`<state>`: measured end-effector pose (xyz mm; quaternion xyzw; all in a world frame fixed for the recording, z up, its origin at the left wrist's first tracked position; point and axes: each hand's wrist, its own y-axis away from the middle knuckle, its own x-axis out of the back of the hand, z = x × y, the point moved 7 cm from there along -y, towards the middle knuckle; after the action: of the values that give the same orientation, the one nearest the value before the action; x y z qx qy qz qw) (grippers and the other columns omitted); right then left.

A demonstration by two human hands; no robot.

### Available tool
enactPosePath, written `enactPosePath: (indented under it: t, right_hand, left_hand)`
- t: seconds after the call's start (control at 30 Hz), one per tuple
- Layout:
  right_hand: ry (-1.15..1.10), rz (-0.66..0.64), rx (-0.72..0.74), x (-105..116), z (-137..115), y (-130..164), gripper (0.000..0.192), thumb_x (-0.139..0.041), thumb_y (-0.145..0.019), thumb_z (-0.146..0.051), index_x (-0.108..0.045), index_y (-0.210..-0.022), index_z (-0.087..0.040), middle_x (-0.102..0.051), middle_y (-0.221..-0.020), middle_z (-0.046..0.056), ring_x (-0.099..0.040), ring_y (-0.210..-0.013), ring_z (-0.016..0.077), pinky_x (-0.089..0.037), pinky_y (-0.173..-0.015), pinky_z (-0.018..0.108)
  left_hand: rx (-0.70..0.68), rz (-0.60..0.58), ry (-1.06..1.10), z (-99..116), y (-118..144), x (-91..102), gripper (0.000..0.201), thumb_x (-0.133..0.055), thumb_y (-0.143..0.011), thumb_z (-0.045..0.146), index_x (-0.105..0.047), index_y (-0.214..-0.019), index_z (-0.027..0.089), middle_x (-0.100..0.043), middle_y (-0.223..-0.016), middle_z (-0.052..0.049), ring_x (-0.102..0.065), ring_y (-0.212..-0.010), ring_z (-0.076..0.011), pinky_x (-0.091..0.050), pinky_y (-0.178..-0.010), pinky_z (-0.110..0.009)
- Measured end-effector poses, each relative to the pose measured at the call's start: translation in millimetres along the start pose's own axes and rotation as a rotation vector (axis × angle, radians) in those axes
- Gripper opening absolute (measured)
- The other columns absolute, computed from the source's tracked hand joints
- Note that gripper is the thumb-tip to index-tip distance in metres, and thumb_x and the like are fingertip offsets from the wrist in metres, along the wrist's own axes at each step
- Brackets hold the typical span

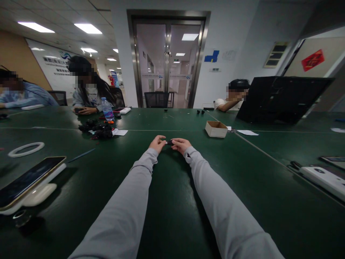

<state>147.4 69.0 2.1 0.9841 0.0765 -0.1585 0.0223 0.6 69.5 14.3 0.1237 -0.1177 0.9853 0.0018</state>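
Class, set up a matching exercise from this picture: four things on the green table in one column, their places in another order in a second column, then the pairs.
1. small black part
2. open brown cardboard box
3. white flat ring
4. clear plastic water bottle

a. far left of the table
b. between both hands' fingertips
c. right of the hands, farther back
d. beside a seated person, left of the door

Pairs: 1-b, 2-c, 3-a, 4-d

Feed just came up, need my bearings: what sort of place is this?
Probably an office meeting room: a long green table shared by several seated people, glass double doors to a corridor, ceiling light panels. Both hands hold a small black part.
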Motion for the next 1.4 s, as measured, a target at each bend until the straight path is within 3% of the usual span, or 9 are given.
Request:
enactPosePath:
  t: [0.17, 0.3, 0.47, 0.6, 0.77, 0.9, 1.07, 1.23, 1.4]
  right_hand:
    - [0.007, -0.012, -0.002, 0.1, 0.6, -0.5, 0.011, -0.068, -0.067, -0.007, -0.063, -0.077, -0.011, -0.064, -0.057, 0.004, -0.06, -0.049, 0.0102, -0.052, -0.047, 0.017]
    - [0.006, -0.009, 0.01, 1.5, 1.4, -1.8, 0.011, -0.069, -0.067, -0.007, -0.064, -0.076, -0.011, -0.064, -0.058, 0.004, -0.06, -0.049, 0.0099, -0.052, -0.047, 0.017]
    - [0.0, -0.007, 0.009, 1.4, 2.3, -1.9, 0.011, -0.067, -0.067, -0.005, -0.064, -0.076, -0.011, -0.064, -0.058, 0.004, -0.061, -0.05, 0.0105, -0.052, -0.048, 0.017]
    - [-0.003, -0.001, 0.005, 1.0, 1.7, -1.2, 0.011, -0.065, -0.068, -0.004, -0.064, -0.076, -0.011, -0.064, -0.058, 0.004, -0.06, -0.049, 0.0099, -0.052, -0.047, 0.017]
    - [-0.005, -0.008, -0.002, 0.9, 1.9, -1.5, 0.012, -0.065, -0.068, -0.004, -0.064, -0.077, -0.011, -0.065, -0.06, 0.004, -0.061, -0.049, 0.0103, -0.052, -0.048, 0.017]
    - [-0.005, -0.012, -0.001, 0.9, 2.1, -1.4, 0.012, -0.066, -0.068, -0.005, -0.064, -0.078, -0.011, -0.065, -0.06, 0.004, -0.061, -0.049, 0.0103, -0.052, -0.048, 0.018]
    - [0.006, -0.016, 0.005, 0.7, 2.0, -1.3, 0.012, -0.067, -0.067, -0.005, -0.064, -0.077, -0.011, -0.065, -0.06, 0.004, -0.061, -0.05, 0.0103, -0.052, -0.048, 0.017]
    - [0.011, -0.027, 0.008, 0.4, 1.8, -1.6, 0.014, -0.069, -0.066, -0.006, -0.065, -0.078, -0.012, -0.065, -0.06, 0.004, -0.062, -0.051, 0.0104, -0.053, -0.048, 0.017]
    - [0.011, -0.034, 0.0, -0.8, 1.6, -0.3, 0.013, -0.068, -0.066, -0.005, -0.064, -0.077, -0.012, -0.065, -0.06, 0.003, -0.062, -0.051, 0.0103, -0.052, -0.048, 0.017]
  left_hand:
    - [0.082, -0.072, -0.058, -5.1, -2.1, -2.9, 0.041, -0.035, -0.082, 0.045, -0.059, -0.095, 0.015, -0.052, -0.048, 0.001, -0.047, -0.045, -0.0104, -0.035, -0.046, -0.02]
    - [0.035, -0.073, -0.06, 1.4, 0.1, -2.0, 0.036, -0.052, -0.074, 0.032, -0.054, -0.107, 0.016, -0.056, -0.058, 0.002, -0.048, -0.048, -0.0087, -0.035, -0.047, -0.018]
    - [0.104, -0.107, -0.042, -2.9, 0.7, -4.1, 0.036, -0.034, -0.084, 0.037, -0.055, -0.102, 0.013, -0.054, -0.052, 0.0, -0.041, -0.039, -0.0074, -0.032, -0.041, -0.018]
    - [0.068, -0.093, -0.013, 1.4, 1.2, -3.0, 0.034, -0.053, -0.074, 0.025, -0.052, -0.106, 0.015, -0.056, -0.062, 0.001, -0.047, -0.048, -0.0072, -0.034, -0.042, -0.016]
    - [0.118, -0.15, -0.023, 0.5, 5.0, -6.1, 0.036, -0.038, -0.083, 0.038, -0.054, -0.103, 0.013, -0.057, -0.057, -0.001, -0.042, -0.04, -0.0068, -0.032, -0.039, -0.017]
    - [0.009, -0.124, 0.032, 6.2, 5.5, -4.2, 0.039, -0.059, -0.071, 0.026, -0.052, -0.107, 0.015, -0.061, -0.073, -0.003, -0.05, -0.053, -0.0072, -0.036, -0.044, -0.015]
    - [0.096, -0.168, 0.021, 0.5, 5.2, -7.7, 0.034, -0.05, -0.078, 0.031, -0.053, -0.105, 0.011, -0.059, -0.063, -0.004, -0.046, -0.047, -0.0072, -0.035, -0.044, -0.018]
    - [0.048, -0.14, 0.043, 4.5, 5.7, -4.9, 0.04, -0.061, -0.067, 0.018, -0.053, -0.106, 0.015, -0.061, -0.079, -0.003, -0.053, -0.061, -0.0088, -0.039, -0.048, -0.017]
    - [0.042, -0.176, 0.066, 5.4, 7.5, -7.1, 0.036, -0.056, -0.074, 0.023, -0.05, -0.107, 0.012, -0.059, -0.065, -0.001, -0.05, -0.05, -0.0072, -0.037, -0.045, -0.016]
